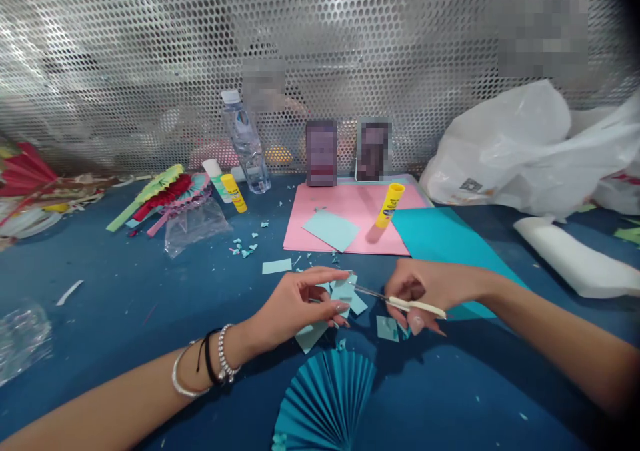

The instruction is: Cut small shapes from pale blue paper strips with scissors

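1. Left hand [300, 304], centre frame, pinches a pale blue paper piece [345, 294] between its fingertips.
2. Right hand [425, 291], just right of centre, is closed around cream-handled scissors [400, 301]; the blades seem to meet the paper's edge.
3. A pleated teal fan [325, 398] lies below, at bottom centre.
4. Pink sheet [345, 218] and glue stick [390, 204] lie above.

Left hand [295, 304] palm-up, fingers [333, 274] pinched; right hand [425, 291] curled closed, wrist bent inward; forearms converging.
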`<state>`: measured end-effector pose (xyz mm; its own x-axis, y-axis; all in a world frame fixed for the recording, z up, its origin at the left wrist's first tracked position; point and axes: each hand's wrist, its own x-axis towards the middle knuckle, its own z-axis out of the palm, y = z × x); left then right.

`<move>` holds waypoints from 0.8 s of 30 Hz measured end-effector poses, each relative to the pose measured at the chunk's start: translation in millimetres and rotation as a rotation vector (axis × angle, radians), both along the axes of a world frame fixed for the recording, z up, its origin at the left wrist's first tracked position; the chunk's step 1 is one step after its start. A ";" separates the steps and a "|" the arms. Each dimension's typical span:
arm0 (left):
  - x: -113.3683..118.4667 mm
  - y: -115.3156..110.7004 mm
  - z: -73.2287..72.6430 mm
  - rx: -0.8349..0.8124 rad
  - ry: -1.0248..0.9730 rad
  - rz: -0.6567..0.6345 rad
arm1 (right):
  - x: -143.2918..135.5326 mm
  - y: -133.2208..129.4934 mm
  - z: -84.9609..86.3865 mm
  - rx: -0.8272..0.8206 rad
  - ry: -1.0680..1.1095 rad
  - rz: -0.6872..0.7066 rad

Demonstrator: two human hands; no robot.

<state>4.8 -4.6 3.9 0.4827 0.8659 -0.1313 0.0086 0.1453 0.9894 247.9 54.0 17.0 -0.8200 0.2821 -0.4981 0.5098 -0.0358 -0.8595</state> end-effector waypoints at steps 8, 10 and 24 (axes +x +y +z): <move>0.7 -1.9 -0.3 -0.040 -0.006 0.002 | -15.3 -10.4 2.7 -0.060 0.044 0.005; 0.3 -1.5 -1.5 -0.024 -0.007 0.007 | -18.6 -11.6 0.6 -0.048 0.063 -0.015; 0.5 -2.2 -0.2 0.071 0.046 -0.022 | -23.1 -11.2 1.1 -0.045 0.008 -0.029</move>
